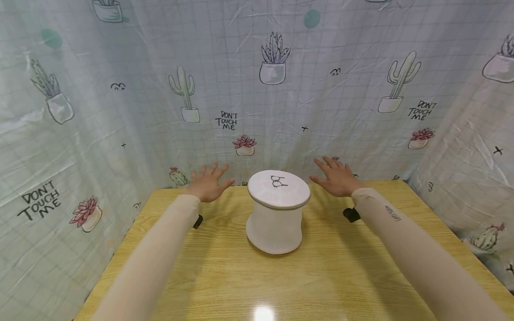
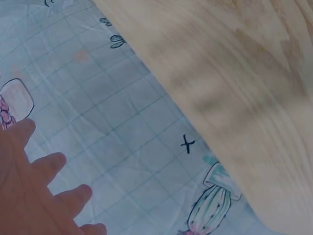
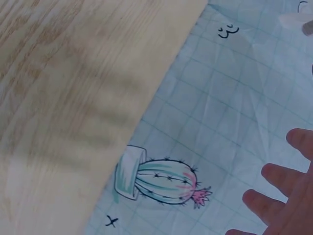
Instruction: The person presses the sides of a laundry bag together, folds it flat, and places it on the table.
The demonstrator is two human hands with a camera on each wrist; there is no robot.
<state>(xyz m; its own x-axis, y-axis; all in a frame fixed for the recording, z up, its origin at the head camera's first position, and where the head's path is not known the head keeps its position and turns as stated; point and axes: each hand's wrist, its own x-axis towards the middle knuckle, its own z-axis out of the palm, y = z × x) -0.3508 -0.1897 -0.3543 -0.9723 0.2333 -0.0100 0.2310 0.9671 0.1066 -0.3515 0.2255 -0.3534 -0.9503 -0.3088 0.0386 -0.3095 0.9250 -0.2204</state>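
A white mesh drum-shaped thing (image 1: 277,229) with a narrowed waist stands upright on the wooden table (image 1: 225,276). Its round flat top carries a small black line drawing of glasses. To its left my left hand (image 1: 207,183) hovers with fingers straight and spread, holding nothing. On the other side my right hand (image 1: 336,178) is held out the same way, apart from the drum-shaped thing. Both wrist views show only spread fingers (image 2: 73,198) at the edge, over the table's border; the drum-shaped thing is outside them.
A patterned curtain (image 1: 225,67) with printed cacti and lettering hangs behind the table and along both sides. Beige sleeves cover both forearms. A small black piece (image 1: 352,215) shows below the right wrist, another (image 1: 198,221) below the left.
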